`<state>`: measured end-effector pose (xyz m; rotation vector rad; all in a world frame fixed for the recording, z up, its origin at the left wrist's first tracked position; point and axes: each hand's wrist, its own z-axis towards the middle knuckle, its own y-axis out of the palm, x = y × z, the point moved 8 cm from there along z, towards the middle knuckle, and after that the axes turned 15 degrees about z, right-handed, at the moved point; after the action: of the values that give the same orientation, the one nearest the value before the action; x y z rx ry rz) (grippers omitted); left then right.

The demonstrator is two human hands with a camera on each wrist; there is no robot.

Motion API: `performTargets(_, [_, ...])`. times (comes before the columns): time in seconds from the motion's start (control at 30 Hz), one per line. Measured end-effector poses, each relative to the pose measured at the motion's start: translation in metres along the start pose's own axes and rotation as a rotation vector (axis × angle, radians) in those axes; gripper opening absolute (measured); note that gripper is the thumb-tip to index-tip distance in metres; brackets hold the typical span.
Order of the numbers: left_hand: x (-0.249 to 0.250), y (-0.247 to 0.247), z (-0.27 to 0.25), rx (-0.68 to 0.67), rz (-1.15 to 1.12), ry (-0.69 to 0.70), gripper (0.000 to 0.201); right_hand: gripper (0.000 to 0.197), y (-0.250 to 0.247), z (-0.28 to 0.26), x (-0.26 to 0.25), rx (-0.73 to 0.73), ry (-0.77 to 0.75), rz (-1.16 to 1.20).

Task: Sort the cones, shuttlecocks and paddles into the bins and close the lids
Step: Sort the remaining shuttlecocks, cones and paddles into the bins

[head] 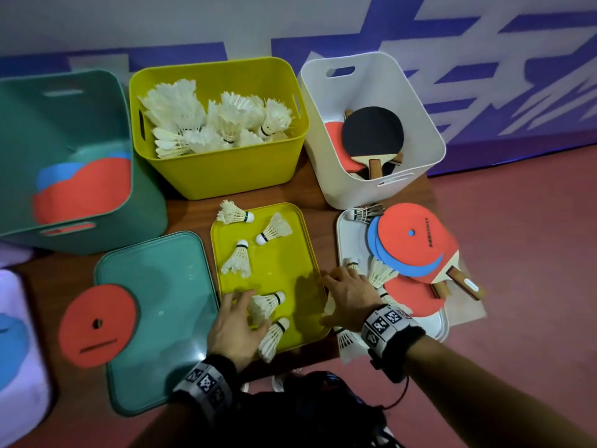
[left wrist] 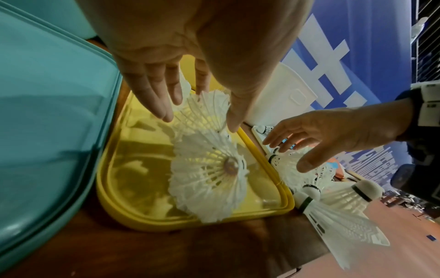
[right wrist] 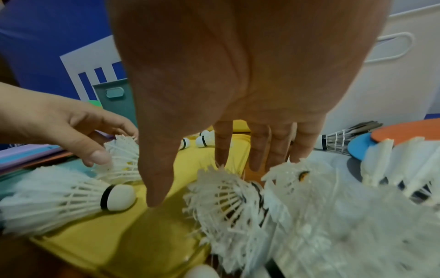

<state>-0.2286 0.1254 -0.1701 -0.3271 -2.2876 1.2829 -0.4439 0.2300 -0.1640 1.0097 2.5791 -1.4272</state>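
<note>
A: Hands?
B: Left hand [head: 234, 328] spread, fingers loose over a shuttlecock [head: 266, 303] on the yellow lid [head: 290, 263], gripping nothing. Right hand [head: 350, 299] also slack-fingered, above shuttlecocks at the lid's right edge.

A: Surroundings?
B: Yellow bin [head: 223, 169] full of shuttlecocks, white bin [head: 416, 137] holding paddles, teal bin [head: 19, 124] with flat cones. Paddles and cones [head: 410, 240] piled on the white lid [head: 436, 328]. One red cone [head: 97, 324] on the teal lid [head: 161, 286].

Yellow bin [head: 226, 176], teal bin [head: 97, 227], white bin [head: 416, 150]; white shuttlecocks [head: 240, 258]; red cone [head: 98, 324].
</note>
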Motion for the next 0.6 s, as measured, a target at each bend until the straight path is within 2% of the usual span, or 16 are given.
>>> performTargets(0.23, [-0.001, 0.014, 0.007, 0.003, 0.014, -0.048, 0.072, 0.06, 0.003, 0.01, 0.008, 0.004, -0.008, -0.082])
performTargets(0.3, [-0.001, 0.014, 0.009, 0.015, 0.039, -0.046, 0.072, 0.047, -0.002, 0.013, 0.007, 0.004, -0.026, -0.092])
performTargets(0.43, [0.0, 0.01, 0.016, 0.049, 0.087, -0.047, 0.063, 0.019, -0.016, 0.02, 0.004, 0.093, -0.05, -0.063])
performTargets(0.6, [0.002, 0.001, 0.019, 0.073, 0.007, -0.06, 0.055, 0.021, -0.032, 0.024, -0.003, 0.213, -0.037, 0.175])
